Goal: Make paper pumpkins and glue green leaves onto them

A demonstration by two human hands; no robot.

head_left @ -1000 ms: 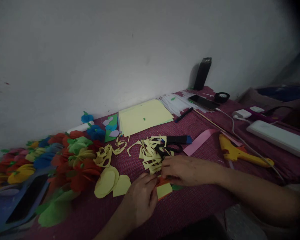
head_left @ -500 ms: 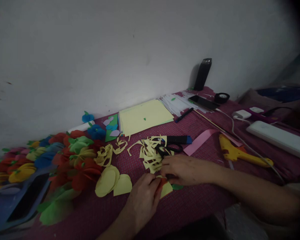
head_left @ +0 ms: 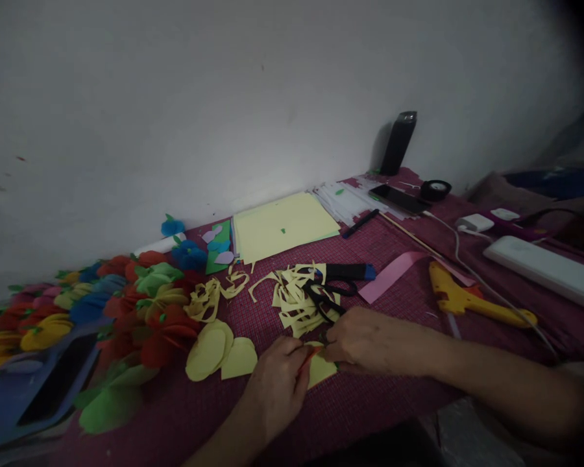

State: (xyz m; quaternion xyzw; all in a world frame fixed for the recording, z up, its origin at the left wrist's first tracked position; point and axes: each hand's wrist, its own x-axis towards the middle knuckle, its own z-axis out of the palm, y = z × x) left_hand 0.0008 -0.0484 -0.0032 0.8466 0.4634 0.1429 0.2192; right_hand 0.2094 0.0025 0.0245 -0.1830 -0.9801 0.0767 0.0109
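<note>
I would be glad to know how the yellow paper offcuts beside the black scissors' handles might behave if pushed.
The yellow paper offcuts would probably bend easily, being thin, curling strips. They would likely shift as a loose tangle, since many overlap. The black scissors rest partly on them, so might drag along or pin some strips.

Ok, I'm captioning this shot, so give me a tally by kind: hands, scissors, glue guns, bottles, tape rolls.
Hands: 2 (left hand, right hand)
Scissors: 1
Glue gun: 1
Bottle: 1
Tape roll: 1
Total: 6
</note>
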